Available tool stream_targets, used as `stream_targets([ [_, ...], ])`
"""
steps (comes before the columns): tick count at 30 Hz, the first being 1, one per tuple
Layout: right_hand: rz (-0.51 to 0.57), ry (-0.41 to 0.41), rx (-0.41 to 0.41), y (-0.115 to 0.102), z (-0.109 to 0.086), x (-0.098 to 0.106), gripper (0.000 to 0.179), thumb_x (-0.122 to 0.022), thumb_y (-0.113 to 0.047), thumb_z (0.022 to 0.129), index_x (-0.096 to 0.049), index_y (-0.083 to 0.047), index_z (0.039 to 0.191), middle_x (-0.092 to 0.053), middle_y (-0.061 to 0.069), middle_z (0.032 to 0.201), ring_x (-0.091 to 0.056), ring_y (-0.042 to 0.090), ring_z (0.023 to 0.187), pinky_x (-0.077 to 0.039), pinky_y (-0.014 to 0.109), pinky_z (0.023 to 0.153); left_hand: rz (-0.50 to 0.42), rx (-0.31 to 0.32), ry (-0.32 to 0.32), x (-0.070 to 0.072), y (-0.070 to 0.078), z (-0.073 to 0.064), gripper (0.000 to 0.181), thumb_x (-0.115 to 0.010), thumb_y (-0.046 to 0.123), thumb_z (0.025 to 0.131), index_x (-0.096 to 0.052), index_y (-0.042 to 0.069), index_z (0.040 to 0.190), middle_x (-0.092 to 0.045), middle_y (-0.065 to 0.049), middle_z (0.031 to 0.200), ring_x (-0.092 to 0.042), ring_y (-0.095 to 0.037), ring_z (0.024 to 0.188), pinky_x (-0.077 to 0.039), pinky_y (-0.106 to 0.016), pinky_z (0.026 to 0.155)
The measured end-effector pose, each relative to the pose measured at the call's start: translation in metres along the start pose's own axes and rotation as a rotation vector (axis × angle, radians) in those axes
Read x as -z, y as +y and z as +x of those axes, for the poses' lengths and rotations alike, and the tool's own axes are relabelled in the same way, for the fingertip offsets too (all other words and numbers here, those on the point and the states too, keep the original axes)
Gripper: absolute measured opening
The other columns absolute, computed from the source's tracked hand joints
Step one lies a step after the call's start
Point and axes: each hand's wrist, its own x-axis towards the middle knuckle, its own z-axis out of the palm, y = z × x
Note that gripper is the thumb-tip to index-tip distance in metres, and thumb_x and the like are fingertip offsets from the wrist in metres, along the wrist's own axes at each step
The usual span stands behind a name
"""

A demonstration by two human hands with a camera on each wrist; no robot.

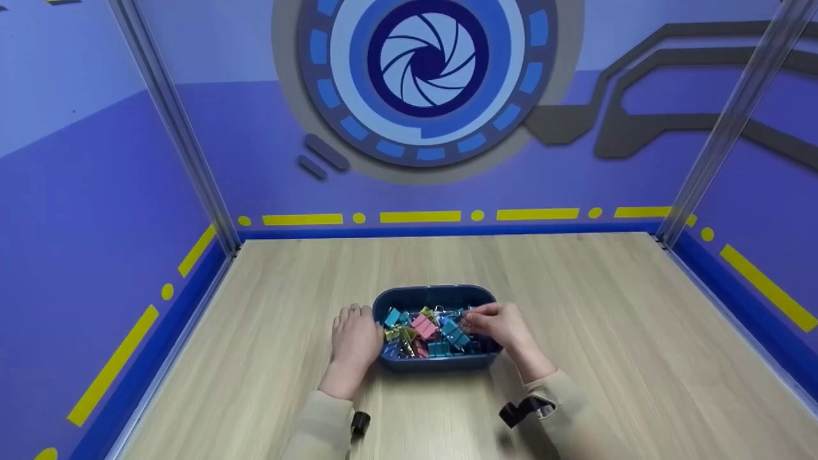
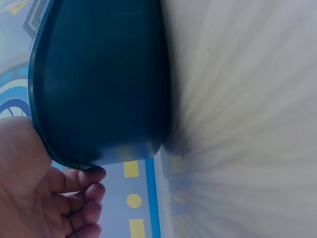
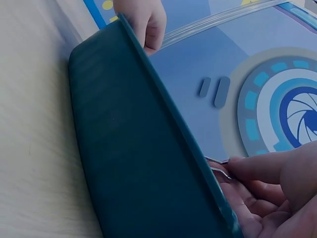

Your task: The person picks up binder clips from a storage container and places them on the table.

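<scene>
A dark teal plastic box [image 1: 434, 365] with rounded corners stands on the table, holding a heap of binder clips in several colours. Among them are a pink binder clip [image 1: 424, 326] and a blue binder clip [image 1: 455, 333]. My left hand [image 1: 356, 338] holds the box's left end at the rim, its fingers curled outside in the left wrist view. Over the right end, my right hand [image 1: 501, 326] pinches a binder clip between thumb and fingers. Silver wire handles [image 3: 221, 171] show at those fingertips in the right wrist view; the clip's body is hidden behind the box wall.
The light wooden table [image 1: 607, 332] extends around the box on all sides. Blue printed panels [image 1: 255, 147] enclose it at the back and both sides, with metal posts [image 1: 179, 128] at the corners. A black wrist device [image 1: 527, 410] sits on the right sleeve.
</scene>
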Motion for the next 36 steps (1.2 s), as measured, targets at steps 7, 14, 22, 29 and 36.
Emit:
stream_targets([
  [7,0.005,0.103,-0.032,-0.003,0.001,0.002,0.021,-0.066,0.001,0.094,-0.071,0.016,0.108,-0.078,0.016,0.088,-0.075,0.011,0.072,-0.060,0.023,0.069,-0.008,0.008,-0.013,0.001,0.000,0.001,0.033,-0.068,0.022,0.092,-0.067,-0.005,0.112,-0.066,-0.020,0.110,-0.059,-0.037,0.108,-0.046,-0.049,0.094],
  [14,0.051,0.119,-0.014,-0.009,0.001,0.007,0.023,-0.069,-0.001,0.094,-0.071,0.015,0.110,-0.079,0.013,0.090,-0.074,0.009,0.075,-0.059,0.020,0.070,-0.003,0.002,0.004,0.002,0.002,0.002,0.033,-0.069,0.022,0.092,-0.067,-0.004,0.112,-0.067,-0.020,0.110,-0.059,-0.037,0.108,-0.047,-0.048,0.094],
  [22,0.175,0.077,0.017,-0.015,-0.002,0.023,0.028,-0.066,0.002,0.095,-0.064,0.022,0.115,-0.078,0.011,0.090,-0.076,0.012,0.078,-0.061,0.024,0.076,0.005,-0.019,0.034,0.000,0.000,-0.001,0.029,-0.069,0.020,0.090,-0.068,-0.004,0.107,-0.067,-0.019,0.104,-0.059,-0.037,0.103,-0.047,-0.048,0.090],
  [29,0.161,0.129,0.044,-0.019,0.000,0.053,0.029,-0.065,-0.002,0.097,-0.064,0.020,0.116,-0.078,0.005,0.088,-0.076,0.010,0.080,-0.060,0.023,0.079,0.001,-0.029,0.044,0.001,0.000,-0.001,0.029,-0.069,0.020,0.090,-0.068,-0.004,0.107,-0.067,-0.020,0.103,-0.059,-0.037,0.102,-0.047,-0.048,0.089],
  [36,0.233,0.214,-0.002,-0.017,0.000,0.090,0.038,-0.062,-0.003,0.100,-0.056,0.021,0.128,-0.077,0.000,0.087,-0.076,0.009,0.083,-0.060,0.024,0.084,-0.005,-0.011,0.013,0.001,0.000,0.000,0.030,-0.069,0.021,0.091,-0.067,-0.004,0.108,-0.067,-0.020,0.107,-0.059,-0.037,0.105,-0.046,-0.048,0.091],
])
